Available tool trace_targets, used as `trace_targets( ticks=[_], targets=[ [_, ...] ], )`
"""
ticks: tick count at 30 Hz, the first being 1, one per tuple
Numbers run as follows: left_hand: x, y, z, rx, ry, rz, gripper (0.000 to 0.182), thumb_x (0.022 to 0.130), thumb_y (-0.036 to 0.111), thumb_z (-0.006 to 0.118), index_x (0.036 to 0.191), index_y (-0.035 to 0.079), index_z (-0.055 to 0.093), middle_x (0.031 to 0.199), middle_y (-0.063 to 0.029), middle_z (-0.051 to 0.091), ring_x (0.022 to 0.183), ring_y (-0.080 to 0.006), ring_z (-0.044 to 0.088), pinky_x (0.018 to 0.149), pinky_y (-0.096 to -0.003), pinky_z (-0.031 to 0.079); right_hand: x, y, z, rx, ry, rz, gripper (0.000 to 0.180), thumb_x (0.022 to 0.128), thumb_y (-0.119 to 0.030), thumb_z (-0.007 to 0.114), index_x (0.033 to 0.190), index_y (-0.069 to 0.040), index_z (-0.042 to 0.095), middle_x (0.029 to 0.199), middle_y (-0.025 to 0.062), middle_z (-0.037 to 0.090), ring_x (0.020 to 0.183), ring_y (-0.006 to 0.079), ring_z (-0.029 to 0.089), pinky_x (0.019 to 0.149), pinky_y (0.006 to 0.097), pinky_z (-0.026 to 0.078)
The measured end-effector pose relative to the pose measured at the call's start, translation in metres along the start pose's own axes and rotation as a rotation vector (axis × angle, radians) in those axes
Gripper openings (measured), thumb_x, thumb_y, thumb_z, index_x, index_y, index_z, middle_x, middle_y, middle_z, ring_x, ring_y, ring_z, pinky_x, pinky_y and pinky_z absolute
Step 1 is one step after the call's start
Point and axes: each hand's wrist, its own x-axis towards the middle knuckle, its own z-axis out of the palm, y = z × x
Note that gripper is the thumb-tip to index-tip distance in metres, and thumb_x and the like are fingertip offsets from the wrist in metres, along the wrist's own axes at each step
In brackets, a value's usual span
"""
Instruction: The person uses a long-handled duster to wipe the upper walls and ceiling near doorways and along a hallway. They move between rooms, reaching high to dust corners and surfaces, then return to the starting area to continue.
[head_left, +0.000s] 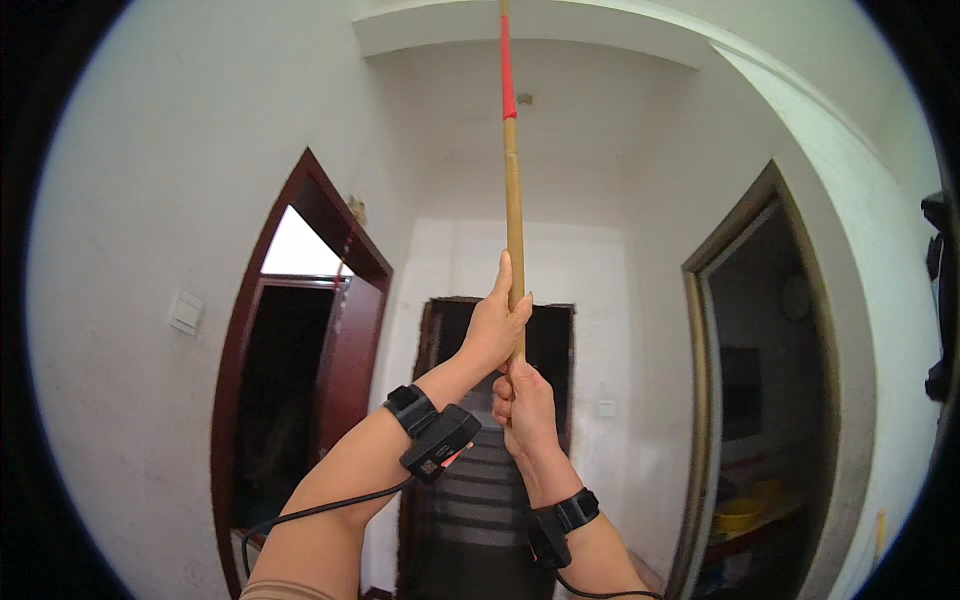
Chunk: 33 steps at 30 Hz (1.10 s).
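Both hands grip a long bamboo pole that runs up past the top edge of the view. My left hand wraps the pole higher up, its thumb lying along the shaft. Just below it, my right hand is closed around the pole's lower part. A band of red wrapping covers a stretch of the pole near the ceiling beam. What the pole's upper end bears is out of view. Each forearm wears a black strapped device with a cable.
A dark red door frame with a partly seen door stands at left, beside a light switch. Steps show through the doorway ahead. Another doorway frame is at right. A ceiling beam crosses above; a small fixture is on the ceiling.
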Motion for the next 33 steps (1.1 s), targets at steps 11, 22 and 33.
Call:
trace_targets(
  ticks=[11,22,33],
  targets=[
    [-0.025,0.097,0.177,-0.073,-0.021,-0.033,0.073,0.086,0.019,0.052,0.144,0.015,0.009,0.072,-0.0215,0.058,0.065,-0.0293,0.06,0.063,-0.0351,0.048,-0.076,-0.117,-0.141,-0.047,0.121,0.01,0.027,0.096,-0.034,0.043,0.088,-0.009,0.048,0.062,-0.0047,0.038,0.046,0.0038,0.029,0.041,0.0184,0.025],
    [-0.052,0.133,0.263,0.004,-0.22,0.1,0.083,0.085,0.019,0.053,0.144,0.012,-0.005,0.054,-0.0167,0.052,0.047,-0.0303,0.054,0.048,-0.0392,0.043,-0.129,-0.15,-0.21,-0.124,0.261,0.02,0.034,0.097,-0.042,0.035,0.085,-0.012,0.044,0.058,-0.0049,0.034,0.044,0.006,0.027,0.041,0.0206,0.026],
    [-0.065,0.169,0.305,-0.123,-0.188,0.132,0.079,0.075,0.011,0.054,0.143,0.021,0.017,0.064,-0.0224,0.058,0.059,-0.035,0.06,0.059,-0.0435,0.047,-0.158,-0.174,-0.238,-0.091,0.342,0.153,0.043,0.091,-0.056,0.038,0.08,-0.015,0.041,0.052,-0.0076,0.027,0.04,0.0054,0.023,0.037,0.0215,0.02]
  ],
)
